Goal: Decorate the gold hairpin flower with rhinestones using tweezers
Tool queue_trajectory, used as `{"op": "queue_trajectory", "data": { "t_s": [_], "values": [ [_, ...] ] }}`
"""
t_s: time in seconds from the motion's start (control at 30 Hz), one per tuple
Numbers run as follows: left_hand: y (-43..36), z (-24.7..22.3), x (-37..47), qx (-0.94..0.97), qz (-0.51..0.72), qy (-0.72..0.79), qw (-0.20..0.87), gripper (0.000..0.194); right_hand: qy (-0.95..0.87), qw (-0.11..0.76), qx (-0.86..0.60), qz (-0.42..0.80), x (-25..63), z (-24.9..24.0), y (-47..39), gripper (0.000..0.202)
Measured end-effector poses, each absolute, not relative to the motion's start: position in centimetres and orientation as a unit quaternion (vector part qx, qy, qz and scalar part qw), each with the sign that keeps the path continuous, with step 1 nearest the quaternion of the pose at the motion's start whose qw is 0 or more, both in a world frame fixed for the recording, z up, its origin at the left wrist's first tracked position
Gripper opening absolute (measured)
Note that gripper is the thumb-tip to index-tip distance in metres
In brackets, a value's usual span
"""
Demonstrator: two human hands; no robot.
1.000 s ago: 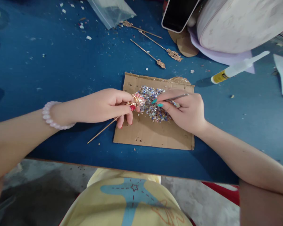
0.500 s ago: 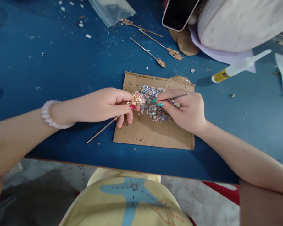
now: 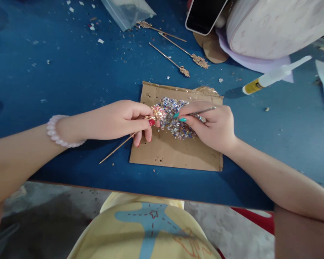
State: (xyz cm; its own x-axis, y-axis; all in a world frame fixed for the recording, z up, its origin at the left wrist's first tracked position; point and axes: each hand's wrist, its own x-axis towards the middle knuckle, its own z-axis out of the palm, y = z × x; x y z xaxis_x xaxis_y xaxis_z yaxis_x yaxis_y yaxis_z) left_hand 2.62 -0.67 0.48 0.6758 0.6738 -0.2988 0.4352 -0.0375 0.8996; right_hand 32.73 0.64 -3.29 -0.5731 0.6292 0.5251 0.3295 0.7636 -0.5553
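My left hand (image 3: 124,120) pinches a gold hairpin (image 3: 116,148) by its ornamental head, which carries pink stones; the thin stick points down and left. In my right hand (image 3: 213,124) is a slim metal tool (image 3: 201,111), held between thumb and fingers. Its tip, near the pink ornament, is too small to make out. Beneath both hands lies a cardboard sheet (image 3: 175,158), with a pile of small shiny blue and silver stones (image 3: 182,132) spread on it.
Three more gold hairpins (image 3: 169,59) lie beyond the cardboard. Farther back are a plastic bag (image 3: 129,12), a phone (image 3: 205,16) and a pale rounded case (image 3: 280,27). A glue bottle (image 3: 270,79) is at the right. The blue table's (image 3: 83,178) front edge is near my body.
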Motion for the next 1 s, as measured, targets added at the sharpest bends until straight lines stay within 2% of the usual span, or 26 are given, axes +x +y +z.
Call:
{"op": "queue_trajectory", "data": {
  "t_s": [0.73,1.0],
  "values": [
    [-0.56,0.09,2.61,0.726,0.082,0.396,0.556,0.019,-0.858,0.37,-0.28,0.221,32.84,-3.52,0.73,0.025],
    [-0.66,0.26,2.53,0.724,0.089,0.391,0.561,0.017,-0.877,0.368,-0.182,0.248,33.03,-2.89,0.04,0.023]
  ]
}}
